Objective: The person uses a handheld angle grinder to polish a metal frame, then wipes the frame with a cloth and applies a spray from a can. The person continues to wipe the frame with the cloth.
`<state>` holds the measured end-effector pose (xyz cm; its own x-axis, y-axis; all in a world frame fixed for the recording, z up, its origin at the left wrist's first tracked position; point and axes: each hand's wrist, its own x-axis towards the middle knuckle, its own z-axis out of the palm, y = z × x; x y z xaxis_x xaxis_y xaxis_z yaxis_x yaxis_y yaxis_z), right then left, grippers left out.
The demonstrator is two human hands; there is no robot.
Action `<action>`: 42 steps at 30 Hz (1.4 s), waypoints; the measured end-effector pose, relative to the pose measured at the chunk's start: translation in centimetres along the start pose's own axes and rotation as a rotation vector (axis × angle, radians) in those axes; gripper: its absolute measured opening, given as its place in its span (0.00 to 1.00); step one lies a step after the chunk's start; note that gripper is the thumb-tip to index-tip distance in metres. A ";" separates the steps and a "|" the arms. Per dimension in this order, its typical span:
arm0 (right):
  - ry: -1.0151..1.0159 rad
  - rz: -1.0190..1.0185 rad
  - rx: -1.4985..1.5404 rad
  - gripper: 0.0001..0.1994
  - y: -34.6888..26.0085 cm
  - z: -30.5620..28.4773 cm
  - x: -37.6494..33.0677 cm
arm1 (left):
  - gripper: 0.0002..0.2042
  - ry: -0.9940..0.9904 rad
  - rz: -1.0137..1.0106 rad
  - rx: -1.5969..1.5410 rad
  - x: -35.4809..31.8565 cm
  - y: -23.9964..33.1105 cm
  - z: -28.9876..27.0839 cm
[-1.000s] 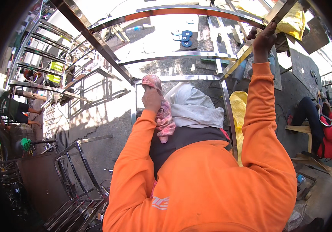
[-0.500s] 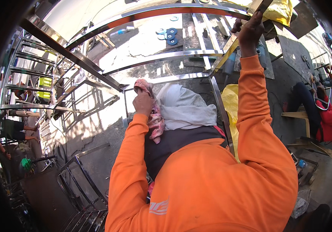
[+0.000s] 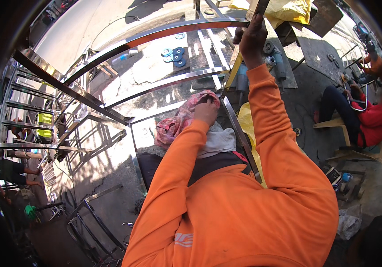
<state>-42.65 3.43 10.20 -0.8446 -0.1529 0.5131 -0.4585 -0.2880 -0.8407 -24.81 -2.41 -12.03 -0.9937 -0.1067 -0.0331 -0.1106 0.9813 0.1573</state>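
Observation:
A shiny frame of square metal tube (image 3: 168, 79) stands in front of me, with its lower part around my lap. My left hand (image 3: 206, 111) is closed on a crumpled pink-and-red patterned rag (image 3: 173, 124). It presses the rag against the frame's near crossbar, close to the right corner. Raised at the upper right, my right hand (image 3: 252, 40) is wrapped round the frame's tube near the end of the top bar. Across my lap lies a pale grey cloth (image 3: 220, 141), partly hidden by my left forearm and the rag.
Several grinding discs (image 3: 177, 58) lie beyond the frame. Power tools (image 3: 242, 79) and a yellow sack (image 3: 246, 122) are to the right. A person in red (image 3: 375, 118) sits on a chair at far right. Another metal frame (image 3: 26, 104) stands at left.
My left hand has slid the rag rightward along the near crossbar, from its left corner to its right. My right hand keeps its grip on the frame. The whole view has shifted somewhat.

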 end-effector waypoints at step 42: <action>-0.174 0.110 0.073 0.21 0.3 -1.2 -0.3 | 0.21 -0.454 -0.084 -2.324 -6.5 4.3 -8.1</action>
<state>-42.88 4.55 9.64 -0.8255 -0.3459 0.4460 -0.3394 -0.3271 -0.8819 -19.01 1.25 -3.10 -0.9588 0.2236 -0.1750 -0.2836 -0.7861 0.5493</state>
